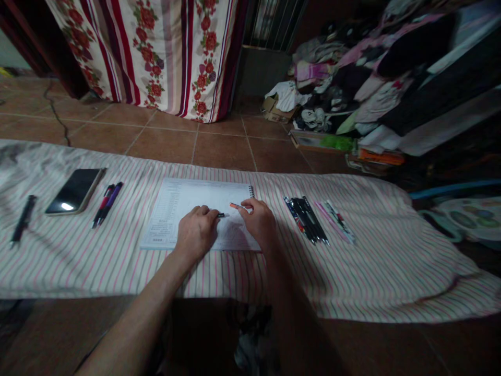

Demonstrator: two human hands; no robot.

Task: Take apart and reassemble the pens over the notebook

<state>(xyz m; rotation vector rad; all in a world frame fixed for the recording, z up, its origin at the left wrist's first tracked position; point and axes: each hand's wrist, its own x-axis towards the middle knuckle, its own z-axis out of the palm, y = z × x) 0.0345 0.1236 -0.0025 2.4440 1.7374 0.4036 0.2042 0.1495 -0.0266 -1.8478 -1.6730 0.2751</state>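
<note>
A spiral-bound notebook (164,209) with a printed page lies on the striped cloth. Over its middle, my left hand (195,230) is closed on a short black pen-like piece (221,215), whose end pokes out past the fingertips. My right hand (259,218), over the notebook's right side, pinches a small orange-pink piece (235,206) between thumb and fingers. The two held pieces are apart, and their exact kind is too small to make out. To the right of my right hand rests a bunch of mostly black pens (309,219). Lighter pink and white pens (335,220) lie beside it.
A smartphone (76,190), a red pen (104,203), a purple pen (111,202) and a black pen (22,222) lie to the left on the striped cloth (371,261). Behind are a floral curtain (168,52) and a pile of clothes (344,78).
</note>
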